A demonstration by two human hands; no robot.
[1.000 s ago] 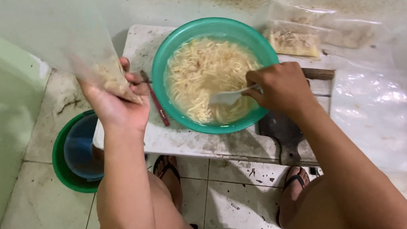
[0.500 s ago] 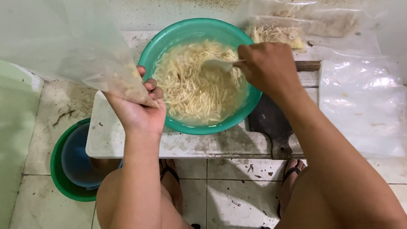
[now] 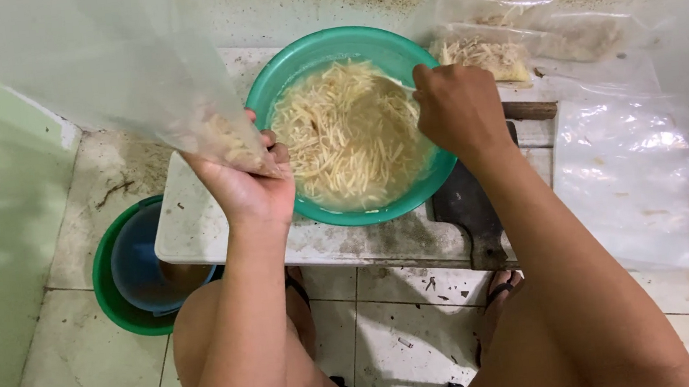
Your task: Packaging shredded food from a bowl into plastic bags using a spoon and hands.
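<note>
The left hand [image 3: 244, 186] is gripping a clear bag [image 3: 110, 77] by its bottom corner, fingers closed around a small clump of pale strips inside, and holding it up over the board's [image 3: 222, 230] left edge. The right hand [image 3: 458, 107] is curling shut over the far right rim of the teal bowl [image 3: 299, 67]; what it is grasping cannot be told. The bowl, full of strips [image 3: 347, 134], is sitting at the board's middle. Filled bags [image 3: 515, 38] are lying past the far right corner, a cleaver [image 3: 469, 215] is resting at the near right edge, and a green bucket [image 3: 109, 283] is standing below the left edge.
</note>
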